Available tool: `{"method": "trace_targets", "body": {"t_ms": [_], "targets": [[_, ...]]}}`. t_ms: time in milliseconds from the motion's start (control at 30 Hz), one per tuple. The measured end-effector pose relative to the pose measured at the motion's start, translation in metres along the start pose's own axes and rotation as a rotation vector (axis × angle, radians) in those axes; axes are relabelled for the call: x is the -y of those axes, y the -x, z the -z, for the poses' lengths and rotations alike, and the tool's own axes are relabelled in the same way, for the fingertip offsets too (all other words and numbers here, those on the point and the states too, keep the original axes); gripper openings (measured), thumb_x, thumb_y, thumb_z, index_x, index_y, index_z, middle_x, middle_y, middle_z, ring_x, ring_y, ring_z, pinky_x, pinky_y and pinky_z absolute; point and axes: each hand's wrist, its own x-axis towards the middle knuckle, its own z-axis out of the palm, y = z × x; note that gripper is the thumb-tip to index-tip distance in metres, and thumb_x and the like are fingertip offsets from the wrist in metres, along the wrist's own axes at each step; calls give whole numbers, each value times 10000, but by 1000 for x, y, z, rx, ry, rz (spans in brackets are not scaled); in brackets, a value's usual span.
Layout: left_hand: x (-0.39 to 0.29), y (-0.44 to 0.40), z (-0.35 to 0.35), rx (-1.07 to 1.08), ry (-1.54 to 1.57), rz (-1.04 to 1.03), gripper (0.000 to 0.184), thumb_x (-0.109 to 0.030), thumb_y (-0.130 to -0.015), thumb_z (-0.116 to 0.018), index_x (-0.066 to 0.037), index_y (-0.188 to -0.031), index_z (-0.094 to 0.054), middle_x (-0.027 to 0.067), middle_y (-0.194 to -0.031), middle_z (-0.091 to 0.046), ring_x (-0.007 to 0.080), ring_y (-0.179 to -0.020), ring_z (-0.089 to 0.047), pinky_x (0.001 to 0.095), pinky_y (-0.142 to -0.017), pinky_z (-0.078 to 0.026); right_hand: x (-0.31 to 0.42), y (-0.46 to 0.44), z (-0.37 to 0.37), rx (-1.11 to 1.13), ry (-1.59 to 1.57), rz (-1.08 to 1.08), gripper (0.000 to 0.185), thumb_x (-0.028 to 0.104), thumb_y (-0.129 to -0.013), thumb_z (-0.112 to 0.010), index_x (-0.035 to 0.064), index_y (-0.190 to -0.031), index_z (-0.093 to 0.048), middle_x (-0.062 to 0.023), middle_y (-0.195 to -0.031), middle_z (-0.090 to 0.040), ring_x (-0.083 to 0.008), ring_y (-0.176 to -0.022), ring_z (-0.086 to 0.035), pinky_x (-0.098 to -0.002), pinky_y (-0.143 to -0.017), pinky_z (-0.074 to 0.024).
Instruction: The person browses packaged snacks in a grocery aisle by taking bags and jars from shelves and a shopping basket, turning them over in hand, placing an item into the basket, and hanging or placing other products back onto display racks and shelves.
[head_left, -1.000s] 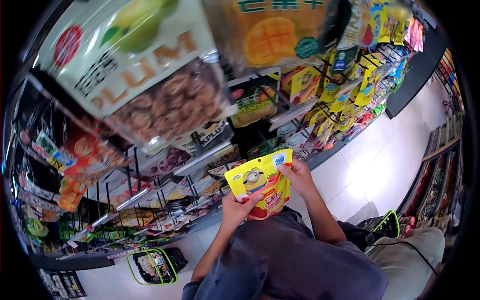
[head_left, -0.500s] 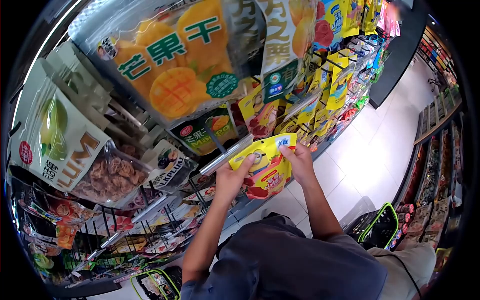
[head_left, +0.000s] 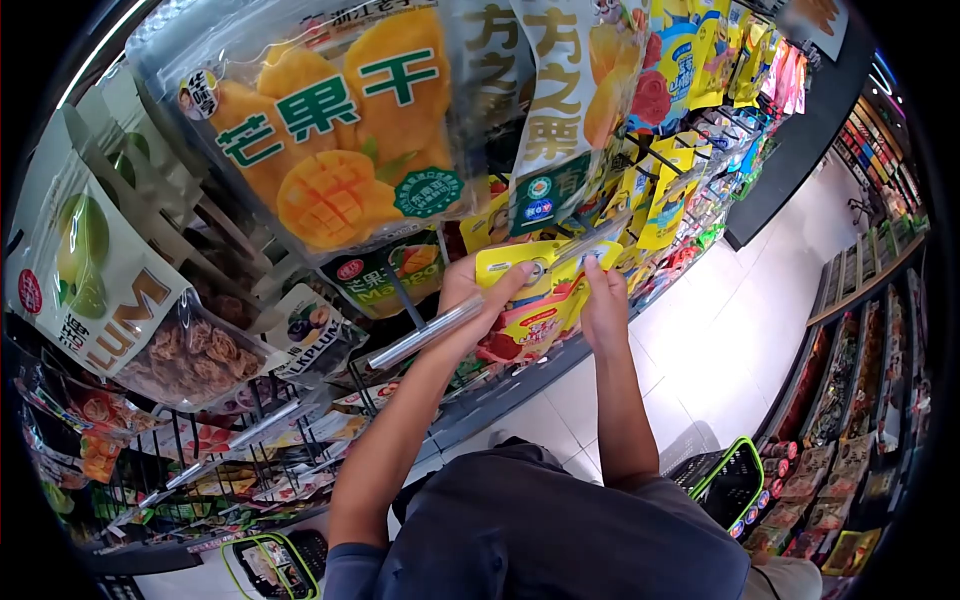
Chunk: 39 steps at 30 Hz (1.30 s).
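A yellow snack pouch (head_left: 528, 322) with a pink-red lower half is stretched between my two hands in front of the hanging racks. My left hand (head_left: 488, 298) grips its left side, thumb lying across the front. On the upper right edge, my right hand (head_left: 606, 305) pinches the pouch between thumb and fingers. A clear label strip (head_left: 428, 334) on a hook crosses in front of my left wrist. Just behind the pouch hang similar yellow packets (head_left: 668, 200) and a dark dried-mango packet (head_left: 385, 272).
A large dried-mango bag (head_left: 335, 130) hangs close at upper left, beside a plum bag (head_left: 120, 290). Green-rimmed baskets stand at lower left (head_left: 270, 565) and lower right (head_left: 722, 480). Another rack (head_left: 830, 430) lines the aisle's right side.
Both hands have brought the pouch slightly upward and closer to the rack, partly behind the clear label strips. The view has shifted a little.
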Motion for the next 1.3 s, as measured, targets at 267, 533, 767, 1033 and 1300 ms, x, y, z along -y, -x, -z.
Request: {"method": "trace_targets", "body": {"t_ms": [267,533,767,1033,1300], "targets": [[14,-23,-10,-15,-16,-162,264,-176,-838,-743,28,-997,-687,94,-891,-716,101,-765,-651,254,-687,-523,-2,-13,6,-26,-60,14,266,223,-984,-550,-9,-1111,-579,-115,-1136,-641,-167,-1020,-613,-335,-936,-473],[15,-21,-25,-113,-8,-186,283,-198,-825,-765,39,-961,-693,97,-853,-719,105,-735,-655,260,-663,-524,12,-13,2,-27,-26,19,274,217,-987,-539,-14,-1132,-566,-105,-1127,-638,-174,-1012,-611,-339,-928,-474],[15,-20,-36,-210,115,-148,292,-206,-828,-766,42,-965,-693,100,-856,-717,108,-729,-650,257,-650,-520,11,-28,16,-16,41,0,243,180,-978,-539,-17,-1117,-570,-102,-1128,-634,-176,-1021,-607,-334,-933,-471],[14,-9,-44,-251,171,-177,220,-132,-830,-751,43,-951,-698,78,-870,-709,90,-738,-644,229,-672,-524,3,-45,34,51,45,43,250,141,-969,-540,-23,-1152,-583,-101,-1137,-640,-179,-1034,-599,-335,-954,-454],[21,-22,-42,-266,91,-185,240,-143,-807,-775,44,-941,-707,83,-844,-711,85,-685,-642,232,-617,-527,15,-39,21,31,13,47,194,114,-934,-597,-15,-1078,-612,-58,-1049,-649,-112,-936,-591,-267,-870,-458]]}}
